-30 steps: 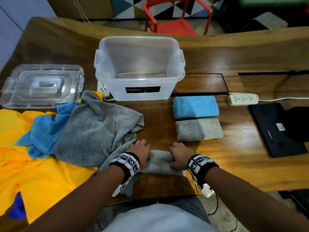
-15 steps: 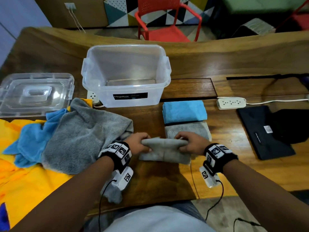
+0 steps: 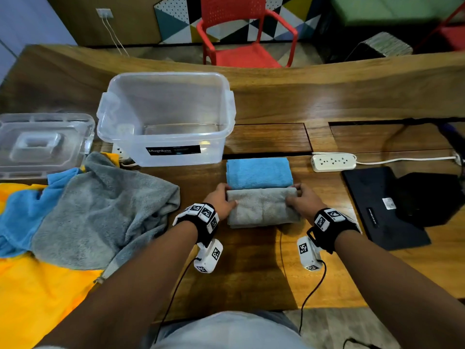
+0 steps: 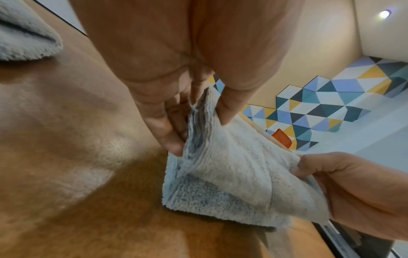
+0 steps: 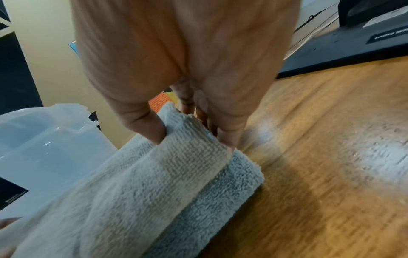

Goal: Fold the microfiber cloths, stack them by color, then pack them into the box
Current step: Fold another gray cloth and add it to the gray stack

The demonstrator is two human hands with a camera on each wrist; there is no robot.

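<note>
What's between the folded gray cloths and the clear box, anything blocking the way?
The folded blue cloth lies on the table directly between the gray cloths, held by the left hand and right hand, and the open box. Lifting over it should clear; the lid is off.
</note>
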